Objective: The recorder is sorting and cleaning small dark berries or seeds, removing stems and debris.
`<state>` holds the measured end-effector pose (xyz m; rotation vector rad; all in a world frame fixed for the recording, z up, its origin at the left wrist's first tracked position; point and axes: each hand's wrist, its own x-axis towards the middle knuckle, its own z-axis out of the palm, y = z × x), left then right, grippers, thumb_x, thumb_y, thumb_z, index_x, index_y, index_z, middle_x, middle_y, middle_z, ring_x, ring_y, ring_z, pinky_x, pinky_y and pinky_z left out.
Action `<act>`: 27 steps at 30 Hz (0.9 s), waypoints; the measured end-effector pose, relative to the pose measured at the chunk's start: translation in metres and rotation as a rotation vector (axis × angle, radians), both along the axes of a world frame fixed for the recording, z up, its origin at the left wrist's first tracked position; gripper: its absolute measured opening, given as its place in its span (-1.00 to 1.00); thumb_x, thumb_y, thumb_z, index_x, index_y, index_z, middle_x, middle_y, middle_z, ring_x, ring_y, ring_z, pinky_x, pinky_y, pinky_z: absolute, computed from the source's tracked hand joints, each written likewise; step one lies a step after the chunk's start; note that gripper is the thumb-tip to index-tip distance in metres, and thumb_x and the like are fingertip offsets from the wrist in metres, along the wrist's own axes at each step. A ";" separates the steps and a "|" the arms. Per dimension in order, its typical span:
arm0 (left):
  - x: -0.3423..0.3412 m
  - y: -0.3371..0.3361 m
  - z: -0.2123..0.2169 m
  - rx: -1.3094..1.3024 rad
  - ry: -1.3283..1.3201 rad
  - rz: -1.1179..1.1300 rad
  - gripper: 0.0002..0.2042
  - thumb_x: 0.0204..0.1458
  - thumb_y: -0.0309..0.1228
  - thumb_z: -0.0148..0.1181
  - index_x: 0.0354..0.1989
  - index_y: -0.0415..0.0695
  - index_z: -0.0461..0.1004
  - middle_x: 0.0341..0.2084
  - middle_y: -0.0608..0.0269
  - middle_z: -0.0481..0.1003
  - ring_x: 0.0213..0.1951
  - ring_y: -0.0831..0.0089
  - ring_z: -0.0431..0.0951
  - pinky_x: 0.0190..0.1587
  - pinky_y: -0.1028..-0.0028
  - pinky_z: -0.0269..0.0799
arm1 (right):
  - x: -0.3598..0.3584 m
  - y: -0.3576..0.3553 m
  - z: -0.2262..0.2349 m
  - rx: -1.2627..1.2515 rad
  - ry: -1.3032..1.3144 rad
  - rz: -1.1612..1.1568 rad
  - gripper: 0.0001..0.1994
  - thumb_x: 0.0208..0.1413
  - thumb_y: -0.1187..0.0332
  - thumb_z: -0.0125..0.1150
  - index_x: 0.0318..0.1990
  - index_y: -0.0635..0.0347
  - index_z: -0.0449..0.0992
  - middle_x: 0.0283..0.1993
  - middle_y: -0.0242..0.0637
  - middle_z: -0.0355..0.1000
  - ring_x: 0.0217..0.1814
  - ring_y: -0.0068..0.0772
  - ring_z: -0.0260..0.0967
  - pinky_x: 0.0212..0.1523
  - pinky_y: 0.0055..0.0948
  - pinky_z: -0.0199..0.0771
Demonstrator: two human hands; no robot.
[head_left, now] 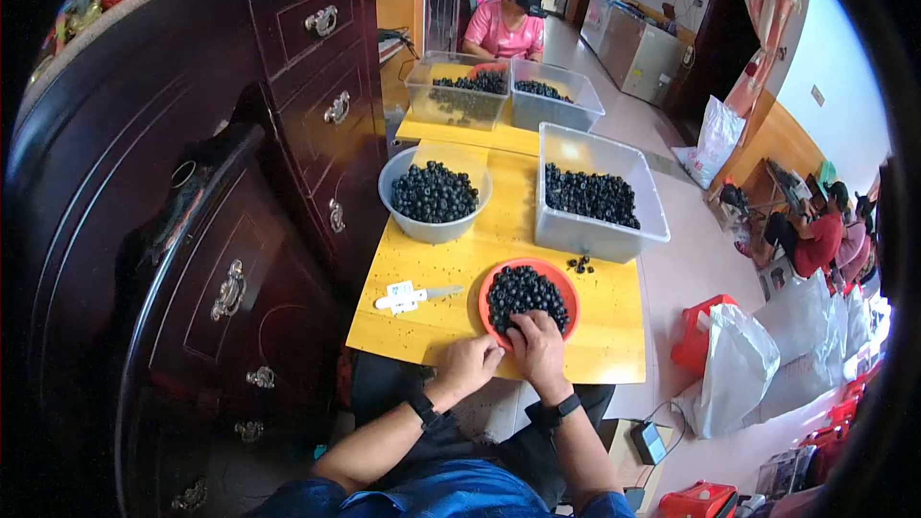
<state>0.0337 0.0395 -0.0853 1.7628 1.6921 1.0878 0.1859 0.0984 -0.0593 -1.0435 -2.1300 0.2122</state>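
Note:
A round red plastic basin point(576, 312) near the front of the yellow table holds a heap of small, round, shiny black pieces point(523, 290). Into the near side of that heap reach the curled fingers of my right hand point(539, 345); what they grip is hidden. Beside it, at the basin's near-left rim, my left hand point(468, 364) is closed with thumb and forefinger pinched together. Anything between those fingertips is too small to make out. A knife point(413, 296) with a white handle lies left of the basin, its blade pointing right.
Behind the basin stand a round clear tub point(389, 194) and a rectangular clear bin point(600, 238), both holding black pieces. Two more bins point(422, 96) stand farther off, before a seated person in pink. A dark cabinet point(317, 134) borders the left; white sacks point(739, 374) stand right.

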 end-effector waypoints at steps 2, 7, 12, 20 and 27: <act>-0.005 0.002 -0.001 0.016 0.005 -0.016 -0.83 0.09 -0.28 0.21 -0.37 -0.13 0.56 -0.56 0.04 0.56 -0.48 0.07 0.59 -0.42 0.20 0.46 | 0.001 0.008 -0.007 0.004 0.026 0.003 -0.82 0.00 0.42 0.30 -0.20 0.17 0.56 -0.27 -0.15 0.45 -0.22 -0.05 0.42 -0.17 -0.18 0.46; -0.027 0.002 0.000 -0.068 -0.168 -0.023 -0.83 0.13 -0.32 0.19 -0.33 -0.18 0.56 -0.51 0.09 0.57 -0.45 0.38 0.60 -0.35 0.36 0.47 | 0.003 0.028 -0.016 0.008 0.027 0.019 -0.87 0.02 0.42 0.31 -0.27 0.18 0.55 -0.34 -0.13 0.43 -0.26 -0.02 0.44 -0.22 -0.18 0.46; -0.079 0.013 0.040 0.104 0.123 0.220 -0.83 0.00 -0.42 0.29 -0.24 -0.14 0.51 -0.45 0.16 0.56 -0.44 0.26 0.60 -0.37 0.32 0.48 | 0.003 0.034 0.007 -0.069 0.021 -0.065 -0.84 0.10 0.28 0.30 -0.24 0.12 0.57 -0.32 -0.16 0.46 -0.31 -0.03 0.49 -0.31 -0.19 0.51; -0.116 0.031 0.030 0.173 0.542 0.226 -0.70 -0.06 -0.45 0.31 -0.10 -0.15 0.51 -0.26 0.09 0.50 -0.12 0.04 0.47 -0.03 0.17 0.38 | 0.000 0.031 0.010 -0.082 0.028 -0.076 -0.83 0.07 0.30 0.31 -0.23 0.15 0.56 -0.28 -0.17 0.46 -0.28 -0.03 0.49 -0.27 -0.20 0.52; -0.122 0.045 0.018 -0.030 0.553 0.204 -0.84 -0.04 -0.43 0.30 -0.31 -0.16 0.48 -0.31 0.08 0.51 -0.13 0.05 0.49 -0.07 0.11 0.38 | 0.004 0.034 -0.003 -0.084 0.026 -0.036 -0.78 -0.01 0.39 0.34 -0.18 0.15 0.55 -0.25 -0.13 0.45 -0.23 0.00 0.47 -0.21 -0.19 0.50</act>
